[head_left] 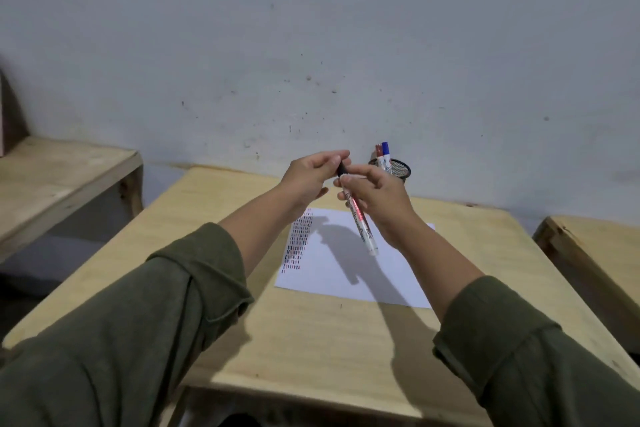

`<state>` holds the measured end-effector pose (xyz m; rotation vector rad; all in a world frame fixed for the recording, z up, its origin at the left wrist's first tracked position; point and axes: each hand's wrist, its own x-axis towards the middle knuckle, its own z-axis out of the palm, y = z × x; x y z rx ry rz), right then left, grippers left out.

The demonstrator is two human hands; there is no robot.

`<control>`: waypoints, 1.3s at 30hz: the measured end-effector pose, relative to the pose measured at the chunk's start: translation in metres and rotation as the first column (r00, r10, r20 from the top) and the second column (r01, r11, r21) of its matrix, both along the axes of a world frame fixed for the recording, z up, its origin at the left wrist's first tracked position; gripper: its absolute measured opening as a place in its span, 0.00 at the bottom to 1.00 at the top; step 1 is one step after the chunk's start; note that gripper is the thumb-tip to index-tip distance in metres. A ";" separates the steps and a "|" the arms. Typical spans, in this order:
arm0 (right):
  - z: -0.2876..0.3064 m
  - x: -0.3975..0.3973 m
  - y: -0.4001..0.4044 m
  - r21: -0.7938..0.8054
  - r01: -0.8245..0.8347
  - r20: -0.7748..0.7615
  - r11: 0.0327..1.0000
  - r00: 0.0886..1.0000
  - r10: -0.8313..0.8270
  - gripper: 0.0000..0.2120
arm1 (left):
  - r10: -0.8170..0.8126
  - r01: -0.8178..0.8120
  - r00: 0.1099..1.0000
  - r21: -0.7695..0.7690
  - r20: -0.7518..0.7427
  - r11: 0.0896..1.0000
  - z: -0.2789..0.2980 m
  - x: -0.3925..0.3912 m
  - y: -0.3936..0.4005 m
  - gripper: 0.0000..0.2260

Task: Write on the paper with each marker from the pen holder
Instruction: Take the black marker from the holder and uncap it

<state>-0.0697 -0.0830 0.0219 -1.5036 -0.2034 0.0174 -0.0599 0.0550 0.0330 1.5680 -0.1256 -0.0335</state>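
Observation:
A white marker [360, 222] with a black cap [342, 168] is held above the table in both hands. My right hand [379, 199] grips its white barrel, which slants down and to the right. My left hand [308, 175] pinches the black cap at the upper end. Below them lies a white sheet of paper [346, 274] with several rows of short dark and red strokes [298, 243] down its left side. A black mesh pen holder [398, 170] stands at the back by the wall, with a red-capped marker [380, 152] and a blue-capped marker [385, 151] in it.
The paper rests on a light wooden desk [311, 340] against a grey-white wall. Another wooden desk [52, 177] stands to the left across a gap, and a third [595, 253] to the right. Dark green sleeves cover both forearms.

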 end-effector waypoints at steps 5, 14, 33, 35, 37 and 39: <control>-0.004 -0.031 0.012 0.029 -0.102 -0.056 0.994 0.993 0.103 0.07 | 0.057 -0.061 0.997 -0.093 -0.047 0.994 -0.016 -0.029 0.019 0.06; -0.004 -0.067 0.009 0.339 -0.271 -0.131 0.901 0.935 0.330 0.15 | 0.389 -0.430 0.901 -0.271 -0.194 0.861 -0.020 -0.052 0.042 0.07; -0.015 -0.055 0.028 0.534 0.028 -0.141 0.845 0.988 0.056 0.08 | 0.156 -0.207 0.978 -0.523 -0.140 0.827 -0.029 -0.046 0.008 0.08; -0.018 -0.053 0.026 0.507 0.012 -0.094 0.862 0.995 0.042 0.08 | 0.198 -0.258 0.965 -0.505 -0.171 0.824 -0.027 -0.043 0.006 0.08; -0.021 -0.051 0.025 0.463 -0.016 -0.032 0.886 0.999 0.034 0.08 | 0.228 -0.301 0.952 -0.499 -0.204 0.813 -0.025 -0.042 0.004 0.07; -0.025 -0.050 0.025 0.415 -0.029 0.021 0.909 1.000 0.022 0.08 | 0.260 -0.352 0.934 -0.492 -0.246 0.797 -0.022 -0.041 0.003 0.07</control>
